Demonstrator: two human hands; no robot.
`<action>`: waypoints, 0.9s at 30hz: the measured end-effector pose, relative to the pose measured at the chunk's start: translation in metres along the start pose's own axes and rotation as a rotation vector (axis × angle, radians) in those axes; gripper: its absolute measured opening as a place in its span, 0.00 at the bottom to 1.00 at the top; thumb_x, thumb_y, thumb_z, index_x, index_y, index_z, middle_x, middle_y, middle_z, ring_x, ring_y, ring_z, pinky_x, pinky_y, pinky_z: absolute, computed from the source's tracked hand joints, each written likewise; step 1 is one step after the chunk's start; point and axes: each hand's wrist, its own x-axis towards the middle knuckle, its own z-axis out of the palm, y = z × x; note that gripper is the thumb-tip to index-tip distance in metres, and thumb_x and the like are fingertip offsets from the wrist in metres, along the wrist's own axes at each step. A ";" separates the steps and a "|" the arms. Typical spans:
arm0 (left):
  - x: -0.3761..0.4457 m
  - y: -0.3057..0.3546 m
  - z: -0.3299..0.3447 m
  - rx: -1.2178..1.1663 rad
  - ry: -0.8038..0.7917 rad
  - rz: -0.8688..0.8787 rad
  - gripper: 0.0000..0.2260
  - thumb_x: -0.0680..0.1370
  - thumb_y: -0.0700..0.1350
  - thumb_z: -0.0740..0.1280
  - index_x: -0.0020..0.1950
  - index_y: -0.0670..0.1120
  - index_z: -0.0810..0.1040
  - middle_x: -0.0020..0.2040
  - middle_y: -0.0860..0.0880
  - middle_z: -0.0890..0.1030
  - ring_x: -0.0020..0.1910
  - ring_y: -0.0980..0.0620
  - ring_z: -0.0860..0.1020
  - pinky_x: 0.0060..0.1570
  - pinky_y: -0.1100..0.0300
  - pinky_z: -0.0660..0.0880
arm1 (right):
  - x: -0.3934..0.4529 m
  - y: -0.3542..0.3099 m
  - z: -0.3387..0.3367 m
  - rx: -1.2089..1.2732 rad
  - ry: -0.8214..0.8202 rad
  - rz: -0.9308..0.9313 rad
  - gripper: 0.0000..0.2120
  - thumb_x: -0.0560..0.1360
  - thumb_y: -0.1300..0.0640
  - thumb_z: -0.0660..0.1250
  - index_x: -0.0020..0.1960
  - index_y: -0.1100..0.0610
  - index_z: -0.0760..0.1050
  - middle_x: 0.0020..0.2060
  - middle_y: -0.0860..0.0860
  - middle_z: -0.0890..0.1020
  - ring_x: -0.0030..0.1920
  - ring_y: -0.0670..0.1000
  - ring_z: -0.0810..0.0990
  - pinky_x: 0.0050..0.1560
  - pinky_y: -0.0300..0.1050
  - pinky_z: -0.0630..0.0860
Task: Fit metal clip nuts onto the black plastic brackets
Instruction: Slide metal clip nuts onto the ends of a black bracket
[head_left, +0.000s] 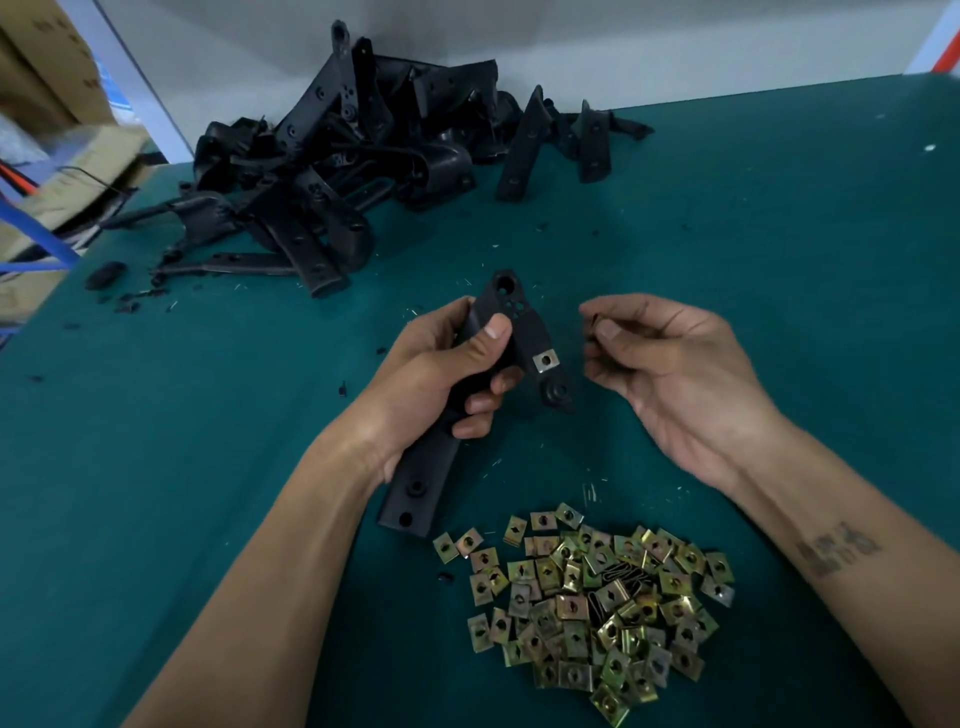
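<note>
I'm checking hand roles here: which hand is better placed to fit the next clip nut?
Right hand: its fingers pinch a small dark piece, probably a clip, beside the black plastic bracket. The left hand is busy gripping that bracket.

Left hand (441, 374) grips a black bracket (467, 405); right hand (670, 374) pinches something small.

black bracket (470, 364), brassy clip nuts (597, 603), teal table (753, 234)
</note>
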 end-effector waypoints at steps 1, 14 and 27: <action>0.000 -0.001 0.002 0.028 -0.004 0.010 0.15 0.79 0.50 0.68 0.55 0.39 0.71 0.34 0.46 0.71 0.27 0.52 0.65 0.22 0.64 0.64 | -0.002 0.004 0.004 -0.001 0.033 -0.012 0.09 0.77 0.71 0.66 0.51 0.63 0.83 0.41 0.55 0.83 0.40 0.50 0.82 0.44 0.41 0.81; 0.005 -0.006 0.011 0.257 0.031 0.054 0.15 0.79 0.50 0.67 0.55 0.40 0.72 0.34 0.46 0.72 0.27 0.53 0.65 0.23 0.62 0.65 | -0.003 0.009 0.024 0.233 0.118 -0.016 0.02 0.72 0.65 0.74 0.44 0.60 0.83 0.40 0.55 0.86 0.39 0.49 0.84 0.43 0.41 0.81; 0.004 -0.004 0.015 0.271 0.065 0.032 0.15 0.78 0.50 0.68 0.56 0.40 0.72 0.33 0.46 0.71 0.27 0.53 0.65 0.23 0.62 0.64 | -0.006 0.011 0.031 0.125 0.141 -0.053 0.11 0.73 0.69 0.74 0.34 0.57 0.80 0.38 0.58 0.85 0.39 0.54 0.84 0.44 0.45 0.82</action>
